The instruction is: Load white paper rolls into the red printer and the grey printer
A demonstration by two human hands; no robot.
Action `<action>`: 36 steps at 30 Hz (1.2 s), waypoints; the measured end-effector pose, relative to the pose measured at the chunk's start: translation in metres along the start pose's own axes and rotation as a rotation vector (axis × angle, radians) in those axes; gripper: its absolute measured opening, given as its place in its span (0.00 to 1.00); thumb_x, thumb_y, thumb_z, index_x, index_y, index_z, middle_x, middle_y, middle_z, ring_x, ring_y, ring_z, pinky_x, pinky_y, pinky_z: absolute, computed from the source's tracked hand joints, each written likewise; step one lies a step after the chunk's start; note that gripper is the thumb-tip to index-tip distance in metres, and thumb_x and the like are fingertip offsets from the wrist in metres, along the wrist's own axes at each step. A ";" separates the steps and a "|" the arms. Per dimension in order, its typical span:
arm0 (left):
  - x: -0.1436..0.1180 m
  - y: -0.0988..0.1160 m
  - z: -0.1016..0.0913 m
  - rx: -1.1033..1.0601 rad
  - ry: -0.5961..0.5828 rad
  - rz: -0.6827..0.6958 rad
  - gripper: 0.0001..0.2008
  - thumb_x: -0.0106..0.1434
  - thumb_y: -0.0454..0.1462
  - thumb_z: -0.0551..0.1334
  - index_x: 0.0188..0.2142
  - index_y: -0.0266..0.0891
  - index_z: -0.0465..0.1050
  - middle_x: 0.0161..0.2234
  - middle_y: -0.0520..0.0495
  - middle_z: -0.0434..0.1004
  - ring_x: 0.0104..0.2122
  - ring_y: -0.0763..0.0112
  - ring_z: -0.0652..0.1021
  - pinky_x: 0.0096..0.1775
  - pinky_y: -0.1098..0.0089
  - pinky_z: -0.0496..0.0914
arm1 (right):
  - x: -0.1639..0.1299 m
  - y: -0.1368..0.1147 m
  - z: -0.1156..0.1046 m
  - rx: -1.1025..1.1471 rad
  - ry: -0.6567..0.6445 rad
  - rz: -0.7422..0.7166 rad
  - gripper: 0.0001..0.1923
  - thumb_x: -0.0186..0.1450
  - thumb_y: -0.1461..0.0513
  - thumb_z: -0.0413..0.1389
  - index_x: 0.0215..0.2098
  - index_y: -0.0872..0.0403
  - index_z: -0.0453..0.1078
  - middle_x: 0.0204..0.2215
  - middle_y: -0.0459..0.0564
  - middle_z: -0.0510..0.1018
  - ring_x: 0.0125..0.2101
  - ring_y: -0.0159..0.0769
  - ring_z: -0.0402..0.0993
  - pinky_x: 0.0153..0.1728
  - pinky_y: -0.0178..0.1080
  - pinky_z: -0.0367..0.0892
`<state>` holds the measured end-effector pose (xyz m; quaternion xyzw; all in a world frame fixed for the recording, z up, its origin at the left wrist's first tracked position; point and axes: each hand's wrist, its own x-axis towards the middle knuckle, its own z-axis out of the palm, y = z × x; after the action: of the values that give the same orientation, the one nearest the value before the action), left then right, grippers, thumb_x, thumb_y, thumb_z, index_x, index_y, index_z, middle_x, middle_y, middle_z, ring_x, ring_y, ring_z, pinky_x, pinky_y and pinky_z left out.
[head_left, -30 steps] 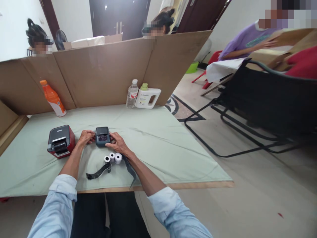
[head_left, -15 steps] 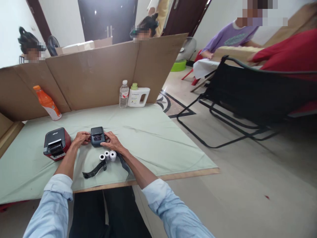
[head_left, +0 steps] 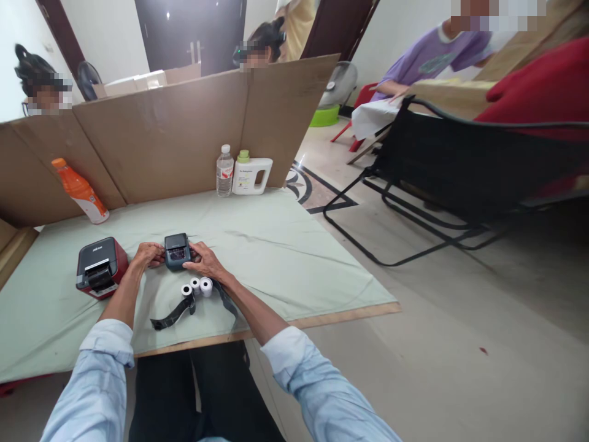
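Note:
A small dark label printer (head_left: 177, 252) sits on the green cloth between my hands. My left hand (head_left: 150, 254) is closed at its left side, fingers bent against the edge. On its right side my right hand (head_left: 205, 260) grips the casing, thumb along the near corner. Nearer to me stand several small white paper rolls (head_left: 205, 286), and a dark strip (head_left: 170, 316) curls out from one of them. Another dark strip lies partly under my right forearm. A larger black and red printer (head_left: 101, 268) stands left of my left forearm.
Against the cardboard partition (head_left: 165, 141) stand an orange bottle (head_left: 80, 190), a clear water bottle (head_left: 225, 172) and a white jug (head_left: 252, 175). Right of the table is a black folding chair (head_left: 460, 159). Other people sit behind the partition and at the right.
The view has shifted slightly, so the table's things appear a little further left. Both hands stay at the small printer, with little visible change in their hold.

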<state>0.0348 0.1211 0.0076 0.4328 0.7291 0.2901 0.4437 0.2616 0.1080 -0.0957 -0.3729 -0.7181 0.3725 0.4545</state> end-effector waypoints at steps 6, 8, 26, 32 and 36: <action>0.000 -0.006 0.002 0.016 0.011 0.018 0.12 0.51 0.39 0.74 0.34 0.37 0.78 0.29 0.44 0.84 0.25 0.69 0.81 0.22 0.78 0.69 | -0.002 -0.001 0.000 0.011 -0.008 0.029 0.41 0.57 0.52 0.71 0.66 0.51 0.69 0.44 0.52 0.71 0.37 0.39 0.72 0.42 0.46 0.77; -0.001 -0.008 0.002 0.016 0.009 0.026 0.13 0.53 0.41 0.74 0.35 0.37 0.78 0.29 0.44 0.84 0.25 0.70 0.81 0.22 0.79 0.68 | -0.002 0.000 0.000 0.000 -0.008 0.026 0.41 0.57 0.52 0.71 0.66 0.50 0.69 0.43 0.51 0.70 0.36 0.39 0.71 0.42 0.46 0.76; 0.004 -0.020 0.007 0.019 -0.031 0.054 0.10 0.53 0.38 0.73 0.34 0.36 0.80 0.24 0.47 0.81 0.23 0.71 0.80 0.25 0.76 0.71 | -0.009 -0.001 -0.001 -0.017 -0.023 0.053 0.40 0.58 0.51 0.69 0.66 0.51 0.69 0.44 0.52 0.69 0.38 0.40 0.72 0.39 0.45 0.76; 0.003 -0.034 0.010 -0.051 -0.043 0.104 0.13 0.52 0.36 0.73 0.38 0.35 0.81 0.26 0.47 0.81 0.24 0.72 0.79 0.24 0.78 0.68 | -0.013 0.002 -0.002 -0.045 -0.019 0.045 0.41 0.59 0.51 0.68 0.68 0.49 0.66 0.45 0.52 0.71 0.39 0.41 0.73 0.39 0.45 0.77; 0.002 -0.041 0.013 -0.153 -0.047 0.239 0.24 0.54 0.38 0.71 0.51 0.36 0.79 0.38 0.43 0.83 0.32 0.69 0.81 0.30 0.74 0.73 | -0.015 0.002 -0.002 -0.071 -0.015 0.044 0.41 0.60 0.50 0.68 0.69 0.48 0.66 0.45 0.52 0.72 0.38 0.41 0.73 0.38 0.45 0.77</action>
<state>0.0305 0.1048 -0.0316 0.4882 0.6375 0.3855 0.4546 0.2689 0.0968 -0.1025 -0.4015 -0.7259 0.3595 0.4272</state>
